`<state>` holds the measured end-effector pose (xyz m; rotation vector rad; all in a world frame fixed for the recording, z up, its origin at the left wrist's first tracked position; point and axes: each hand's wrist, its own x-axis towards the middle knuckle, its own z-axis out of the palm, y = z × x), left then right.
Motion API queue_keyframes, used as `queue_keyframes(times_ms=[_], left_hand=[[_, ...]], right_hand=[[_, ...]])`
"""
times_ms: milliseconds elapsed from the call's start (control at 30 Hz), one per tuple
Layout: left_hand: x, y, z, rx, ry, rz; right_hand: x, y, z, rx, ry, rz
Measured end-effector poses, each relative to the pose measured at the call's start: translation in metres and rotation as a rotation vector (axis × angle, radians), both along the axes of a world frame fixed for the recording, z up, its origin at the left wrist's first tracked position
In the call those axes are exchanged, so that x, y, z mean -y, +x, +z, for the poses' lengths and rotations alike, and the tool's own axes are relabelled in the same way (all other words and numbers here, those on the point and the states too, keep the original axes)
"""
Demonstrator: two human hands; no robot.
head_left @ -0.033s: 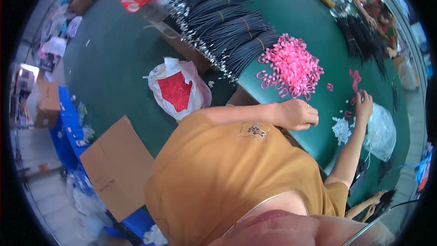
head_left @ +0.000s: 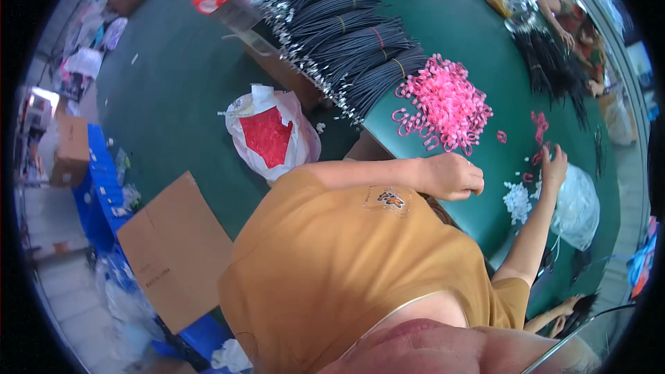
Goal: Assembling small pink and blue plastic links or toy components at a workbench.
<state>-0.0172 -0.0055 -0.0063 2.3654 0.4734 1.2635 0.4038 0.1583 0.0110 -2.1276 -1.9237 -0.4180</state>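
My left hand [head_left: 451, 176] is curled closed at the near edge of the green table [head_left: 485, 218]; whatever its fingers hold, if anything, is hidden. Just beyond it lies a big heap of pink U-shaped plastic loops [head_left: 447, 104]. Farther right, my right hand [head_left: 554, 166] reaches over the table with fingers stretched and apart, beside a few darker pink loops [head_left: 539, 125]. Small white plastic pieces [head_left: 517, 202] lie in a pile left of my right forearm. A clear plastic bag [head_left: 578, 208] rests right of that forearm.
Bundles of black cables [head_left: 367, 41] with metal ends lie beyond the left hand. A white bag with red contents [head_left: 267, 137] stands to the left, near a cardboard box [head_left: 176, 253]. Across the table, another person's arm [head_left: 557, 24] is near more black cables [head_left: 551, 62].
The fingers of my right hand look a little more spread. My left hand stays curled in nearly the same place, and the view has shifted slightly.
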Motion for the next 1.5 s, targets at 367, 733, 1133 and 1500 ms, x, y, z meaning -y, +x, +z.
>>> queue_keyframes(times_ms=[367,733,1133,1500], left_hand=[[0.007,0.004,-0.007,0.028,0.001,0.022],[-0.001,0.0,0.018,-0.106,-0.108,-0.06],[0.003,0.004,0.018,-0.143,-0.091,-0.065],[0.002,0.003,0.019,-0.188,-0.13,-0.073]], right_hand=[[-0.023,0.023,-0.03,-0.077,-0.142,0.112],[0.037,-0.009,0.017,-0.13,-0.205,0.094],[0.052,-0.047,0.005,0.281,0.018,0.104],[0.054,-0.163,0.008,-0.189,-0.207,0.599]])
